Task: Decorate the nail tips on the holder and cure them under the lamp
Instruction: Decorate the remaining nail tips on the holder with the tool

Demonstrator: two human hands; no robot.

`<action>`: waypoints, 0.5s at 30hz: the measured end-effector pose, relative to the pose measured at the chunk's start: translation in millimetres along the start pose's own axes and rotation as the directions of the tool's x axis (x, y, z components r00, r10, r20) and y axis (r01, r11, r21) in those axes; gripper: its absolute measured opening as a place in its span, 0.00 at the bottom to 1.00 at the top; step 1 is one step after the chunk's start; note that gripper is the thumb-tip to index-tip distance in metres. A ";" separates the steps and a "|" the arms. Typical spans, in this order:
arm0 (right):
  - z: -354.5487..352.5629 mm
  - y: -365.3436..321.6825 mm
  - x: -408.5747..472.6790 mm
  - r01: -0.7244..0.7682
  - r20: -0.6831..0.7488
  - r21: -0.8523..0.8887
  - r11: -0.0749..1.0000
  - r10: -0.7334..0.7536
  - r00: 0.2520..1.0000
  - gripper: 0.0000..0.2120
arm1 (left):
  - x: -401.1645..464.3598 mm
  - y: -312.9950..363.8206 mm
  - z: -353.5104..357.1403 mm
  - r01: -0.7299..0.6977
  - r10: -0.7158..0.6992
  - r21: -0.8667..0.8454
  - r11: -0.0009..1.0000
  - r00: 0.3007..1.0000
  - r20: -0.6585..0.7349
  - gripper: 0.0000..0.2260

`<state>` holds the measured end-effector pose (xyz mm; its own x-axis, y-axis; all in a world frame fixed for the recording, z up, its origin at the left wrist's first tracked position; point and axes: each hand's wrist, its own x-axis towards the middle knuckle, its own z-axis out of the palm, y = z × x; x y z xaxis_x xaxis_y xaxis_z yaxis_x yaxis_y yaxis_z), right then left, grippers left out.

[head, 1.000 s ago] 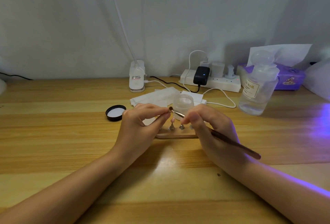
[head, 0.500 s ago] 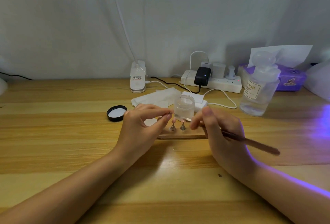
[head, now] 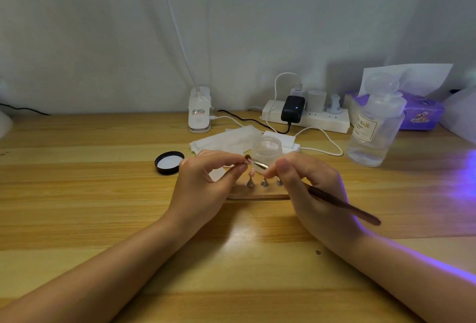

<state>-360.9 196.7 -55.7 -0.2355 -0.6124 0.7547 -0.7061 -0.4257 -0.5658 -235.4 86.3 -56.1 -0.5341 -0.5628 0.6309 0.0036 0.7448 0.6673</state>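
A wooden nail-tip holder (head: 260, 195) lies at the table's middle with small metal stands (head: 264, 182); one stand carries a pink nail tip (head: 251, 173). My left hand (head: 203, 188) pinches a nail tip between thumb and forefinger just above the holder's left end. My right hand (head: 311, 194) grips a brown brush (head: 342, 205), whose bristle end (head: 248, 159) touches the pinched tip. A small clear jar (head: 267, 151) stands open right behind the holder. Purple lamp light (head: 467, 176) falls on the table at the far right.
The jar's black lid (head: 169, 162) lies to the left. White wipes (head: 226, 139) sit behind the jar. Further back are a white clip lamp base (head: 199, 111), a power strip (head: 306, 116) with cables, a clear liquid bottle (head: 374, 127) and a purple tissue box (head: 422, 114).
The brush tip drew back to the right, away from my left fingers, half a second ago; now it is back at the pinched nail tip. My left hand stayed in place.
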 end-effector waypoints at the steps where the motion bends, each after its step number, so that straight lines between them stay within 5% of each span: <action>1: -0.4 0.4 -1.5 -0.012 -0.005 0.049 0.999 0.012 1.000 0.15 | 0.1 -0.1 0.1 0.001 -0.001 0.002 1.000 1.000 0.002 0.11; 4: -1.8 -0.1 -4.8 -0.036 -0.025 0.115 0.993 0.039 0.999 0.18 | 0.4 -1.5 0.3 0.021 -0.021 0.007 1.000 1.000 0.002 0.09; 9: -1.1 0.6 0.1 -0.021 -0.014 -0.010 1.000 0.021 1.000 0.13 | 0.5 0.9 -0.6 0.006 -0.007 0.017 1.000 1.000 0.022 0.08; 15: -3.3 0.6 -4.7 -0.164 -0.062 0.176 0.970 0.178 0.982 0.19 | -0.3 2.2 -0.9 0.041 -0.041 0.006 0.999 0.999 0.032 0.07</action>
<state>-362.4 201.5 -58.5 -0.3979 -0.6360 0.6612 -0.5287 -0.4301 -0.7318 -234.4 87.8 -54.4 -0.5607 -0.5809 0.5901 -0.0228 0.7232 0.6902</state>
